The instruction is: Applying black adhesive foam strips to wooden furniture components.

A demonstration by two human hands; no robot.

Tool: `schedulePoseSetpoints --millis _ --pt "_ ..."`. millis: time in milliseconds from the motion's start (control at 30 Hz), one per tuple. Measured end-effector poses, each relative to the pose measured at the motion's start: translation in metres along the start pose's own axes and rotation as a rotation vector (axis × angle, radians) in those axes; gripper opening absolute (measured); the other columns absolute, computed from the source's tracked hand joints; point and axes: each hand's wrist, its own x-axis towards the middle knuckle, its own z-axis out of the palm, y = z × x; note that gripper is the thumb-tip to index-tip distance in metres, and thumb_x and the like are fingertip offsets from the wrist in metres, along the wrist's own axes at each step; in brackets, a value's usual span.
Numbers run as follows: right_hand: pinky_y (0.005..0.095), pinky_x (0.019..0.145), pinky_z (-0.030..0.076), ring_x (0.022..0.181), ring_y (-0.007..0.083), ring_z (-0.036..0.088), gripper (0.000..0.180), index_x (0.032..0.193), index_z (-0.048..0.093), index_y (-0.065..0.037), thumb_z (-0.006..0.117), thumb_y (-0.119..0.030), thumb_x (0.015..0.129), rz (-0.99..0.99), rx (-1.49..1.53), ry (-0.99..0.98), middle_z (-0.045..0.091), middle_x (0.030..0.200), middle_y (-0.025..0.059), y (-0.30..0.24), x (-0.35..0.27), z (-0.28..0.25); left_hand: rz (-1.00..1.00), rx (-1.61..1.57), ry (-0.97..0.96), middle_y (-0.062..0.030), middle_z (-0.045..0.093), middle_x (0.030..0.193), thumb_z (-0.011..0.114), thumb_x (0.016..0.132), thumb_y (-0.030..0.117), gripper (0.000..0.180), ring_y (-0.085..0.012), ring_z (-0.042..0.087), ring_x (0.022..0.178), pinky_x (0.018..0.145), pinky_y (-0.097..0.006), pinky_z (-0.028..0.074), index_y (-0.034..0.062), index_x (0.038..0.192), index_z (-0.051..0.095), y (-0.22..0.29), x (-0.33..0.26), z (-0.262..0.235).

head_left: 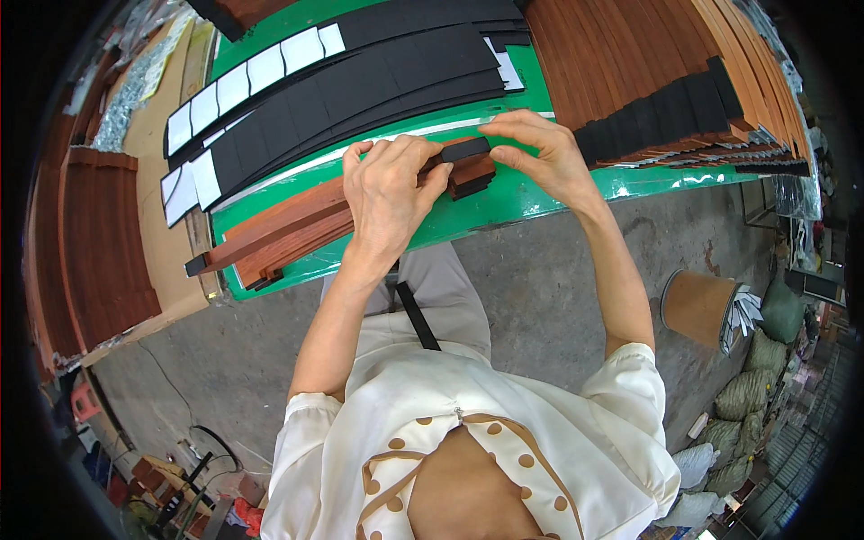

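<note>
Black foam pad (pixel 464 148), a short rectangular strip, sits on the end of a reddish wooden slat (pixel 297 216) and is pinched there between both hands: the right hand (pixel 544 153) has thumb and forefinger closed on its right end, and the left hand (pixel 389 189) lies over the slat with its fingertips (pixel 430 169) pressed to the pad's left end. Directly under the fingers a few more slats are stacked, their ends carrying dark pads, and the stack runs away leftward past the left wrist to the edge of a green table (pixel 531 193). Beyond the fingertips lie long sheets of black foam strips (pixel 360 81), some with white backing paper showing, close enough to crowd the far side. To the right of the right hand rises a large pile of finished slats (pixel 648 72) with black pads at their ends. The near table edge is just under the wrists; below it is grey concrete floor, with a round cardboard drum (pixel 697 306) off beyond the right elbow.
</note>
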Motion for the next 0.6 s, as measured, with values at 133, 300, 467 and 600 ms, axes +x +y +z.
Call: schedulePoseSetpoints --millis 133,300,467,600 --pt "0.0287 0.078 0.048 0.092 0.0172 0.059 0.025 0.103 0.067 -0.005 0.069 -0.006 0.079 -0.002 -0.028 0.005 0.064 0.099 0.0065 -0.002 -0.003 0.003 0.015 0.023 0.003 -0.0020 0.065 0.077 0.073 0.070 0.015 0.016 -0.0187 0.059 0.071 0.076 -0.033 0.038 0.0073 0.081 0.065 0.001 -0.001 0.001" --pt "0.0308 0.072 0.048 0.084 0.0200 0.060 0.020 0.100 0.066 -0.003 0.067 -0.008 0.080 -0.040 -0.003 0.086 0.063 0.093 0.0070 0.002 -0.009 0.012 0.020 0.041 -0.014 -0.0015 0.063 0.076 0.073 0.070 0.014 0.017 -0.0192 0.058 0.069 0.073 -0.032 0.039 0.0083 0.083 0.063 0.002 -0.003 0.004" --pt "0.0321 0.074 0.048 0.087 0.0227 0.060 0.018 0.099 0.065 -0.003 0.065 -0.006 0.081 -0.059 -0.077 0.124 0.062 0.095 0.0085 -0.004 -0.009 0.015 0.042 0.034 0.004 -0.0012 0.062 0.075 0.073 0.069 0.014 0.018 -0.0197 0.058 0.068 0.071 -0.032 0.039 0.0087 0.083 0.062 0.002 -0.003 0.003" --pt "0.0319 0.076 0.048 0.089 0.0231 0.059 0.019 0.099 0.062 -0.001 0.064 -0.004 0.080 -0.065 -0.128 0.110 0.061 0.097 0.0091 -0.006 -0.009 0.014 0.051 0.039 0.011 -0.0012 0.062 0.075 0.073 0.069 0.014 0.018 -0.0205 0.057 0.068 0.071 -0.032 0.039 0.0089 0.083 0.063 0.002 -0.003 0.002"
